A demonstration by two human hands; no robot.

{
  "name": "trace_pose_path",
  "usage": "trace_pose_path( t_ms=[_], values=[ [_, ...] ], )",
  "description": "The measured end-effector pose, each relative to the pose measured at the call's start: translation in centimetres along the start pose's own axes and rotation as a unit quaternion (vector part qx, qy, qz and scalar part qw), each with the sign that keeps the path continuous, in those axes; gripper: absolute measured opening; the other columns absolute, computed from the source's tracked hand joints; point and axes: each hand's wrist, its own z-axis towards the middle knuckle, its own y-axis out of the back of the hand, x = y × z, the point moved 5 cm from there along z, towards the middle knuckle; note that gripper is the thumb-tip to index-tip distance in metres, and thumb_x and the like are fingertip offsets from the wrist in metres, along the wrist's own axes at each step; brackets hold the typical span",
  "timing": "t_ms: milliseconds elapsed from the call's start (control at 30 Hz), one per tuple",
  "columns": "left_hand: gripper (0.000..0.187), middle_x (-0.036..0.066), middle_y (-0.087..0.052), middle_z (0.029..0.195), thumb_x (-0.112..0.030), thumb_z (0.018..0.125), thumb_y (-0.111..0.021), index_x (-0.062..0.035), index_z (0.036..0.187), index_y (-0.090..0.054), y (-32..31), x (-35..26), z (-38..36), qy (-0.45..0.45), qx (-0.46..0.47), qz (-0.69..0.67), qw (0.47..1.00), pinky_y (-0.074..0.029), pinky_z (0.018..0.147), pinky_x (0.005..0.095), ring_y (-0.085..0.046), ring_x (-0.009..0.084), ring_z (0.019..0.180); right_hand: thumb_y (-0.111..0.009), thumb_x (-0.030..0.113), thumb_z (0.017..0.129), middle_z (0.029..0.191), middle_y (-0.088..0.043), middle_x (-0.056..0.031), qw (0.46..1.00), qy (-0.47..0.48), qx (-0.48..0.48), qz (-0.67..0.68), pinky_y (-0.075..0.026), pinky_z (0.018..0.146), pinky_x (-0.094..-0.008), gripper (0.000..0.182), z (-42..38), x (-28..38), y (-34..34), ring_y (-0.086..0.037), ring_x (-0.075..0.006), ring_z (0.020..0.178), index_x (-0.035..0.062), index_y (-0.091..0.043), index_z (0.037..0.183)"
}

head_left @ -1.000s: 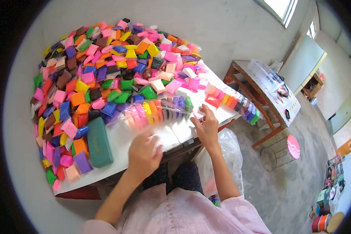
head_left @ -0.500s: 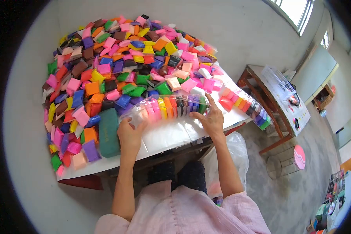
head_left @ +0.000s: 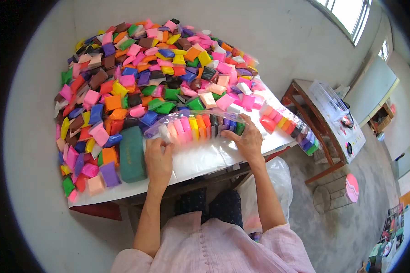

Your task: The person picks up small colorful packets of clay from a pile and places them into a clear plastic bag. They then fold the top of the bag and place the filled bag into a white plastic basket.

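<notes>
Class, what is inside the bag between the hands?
Inside the clear bag: a row of packets, including pink, yellow, orange, red, black, purple, green. The right hand partly covers the green end; their undersides are hidden.

How the left hand (head_left: 159,166) meets the clear pack (head_left: 194,128) is hidden. Marks on the green box (head_left: 133,157) are unreadably small. The bottom edge crops the shirt (head_left: 214,248).
</notes>
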Motion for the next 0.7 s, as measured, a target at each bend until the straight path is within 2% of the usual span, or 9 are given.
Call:
trace_pose_path(
  t_ms=[167, 367, 467, 567, 700],
  values=[
    [0.018, 0.016, -0.054, 0.085, -0.01, 0.08, -0.07, 0.006, 0.082, -0.06, -0.2, 0.0, 0.4, 0.023, 0.006, -0.058, 0.998, -0.045, 0.069, 0.0386, -0.055, 0.029, 0.076, -0.083, 0.054, 0.066, 0.101, -0.066, -0.0179, 1.0, 0.019, 0.001, -0.016, -0.051, 0.079, -0.0483, 0.081, 0.4, -0.3, -0.3, -0.065, -0.037, 0.094, 0.0139, -0.054, 0.13],
    [0.019, 0.014, -0.053, 0.085, -0.011, 0.083, -0.068, 0.0057, 0.084, -0.059, -1.0, 1.2, 0.7, 0.005, -0.017, -0.075, 0.997, -0.045, 0.072, 0.0374, -0.055, 0.0277, 0.077, -0.08, 0.059, 0.065, 0.093, -0.064, -0.0164, 0.997, -0.022, 0.012, -0.068, -0.051, 0.075, -0.0468, 0.08, 0.9, 0.3, 0.2, -0.066, -0.0356, 0.089, 0.0124, -0.058, 0.125],
    [0.022, 0.016, -0.054, 0.094, -0.014, 0.085, -0.068, 0.0055, 0.085, -0.057, -0.4, 0.5, 0.8, 0.029, 0.005, -0.089, 0.996, -0.045, 0.079, 0.0349, -0.056, 0.0283, 0.09, -0.08, 0.061, 0.064, 0.091, -0.064, -0.0174, 0.995, -0.009, -0.006, -0.095, -0.051, 0.073, -0.0463, 0.08, 1.1, 0.4, 0.0, -0.066, -0.0352, 0.086, 0.0093, -0.06, 0.122],
    [0.023, 0.021, -0.055, 0.113, -0.017, 0.086, -0.067, 0.0041, 0.085, -0.057, -0.8, 1.3, 0.5, -0.03, -0.032, -0.054, 0.998, -0.044, 0.086, 0.0328, -0.055, 0.0298, 0.105, -0.08, 0.063, 0.063, 0.09, -0.064, -0.0186, 0.995, -0.009, -0.005, -0.099, -0.052, 0.07, -0.0466, 0.082, 1.1, 0.6, 0.0, -0.067, -0.0352, 0.082, 0.0065, -0.06, 0.12],
    [0.022, 0.025, -0.051, 0.13, -0.017, 0.087, -0.066, 0.003, 0.084, -0.057, -0.6, 0.9, 0.5, -0.036, -0.057, -0.04, 0.997, -0.044, 0.092, 0.0354, -0.053, 0.0322, 0.112, -0.079, 0.064, 0.062, 0.088, -0.064, -0.0198, 0.995, -0.034, 0.011, -0.091, -0.053, 0.069, -0.0466, 0.085, 1.5, 0.9, 0.5, -0.067, -0.0364, 0.081, 0.0045, -0.06, 0.12]
  ],
)
